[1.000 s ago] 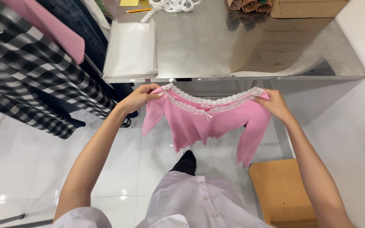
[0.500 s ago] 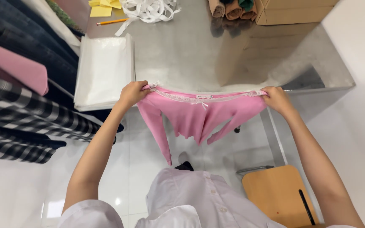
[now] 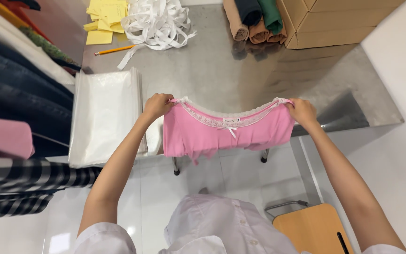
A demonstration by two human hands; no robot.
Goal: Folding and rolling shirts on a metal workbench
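While we scan from the left edge, dark, pink and checked garments (image 3: 10, 141) hang there, with yellow paper slips (image 3: 103, 19) and a pencil (image 3: 113, 49) at upper left of the frame. Next comes a stack of clear plastic bags (image 3: 104, 117) lying on the steel table (image 3: 240, 70). Our left hand (image 3: 157, 106) is closed on one shoulder of the pink top (image 3: 226, 131); our right hand (image 3: 302, 112), right of centre, pinches the other shoulder. Between them the top is stretched flat, its lace neckline uppermost, and hangs at the table's near edge in mid-frame, its lower part dangling below the tabletop. We judge the garment picked up and squared, but not yet laid down, folded or bagged. Further right: white ribbon tangle (image 3: 156, 21), rolled fabrics (image 3: 254, 21), cardboard box (image 3: 334, 21), a wooden stool (image 3: 313, 230) at lower right.
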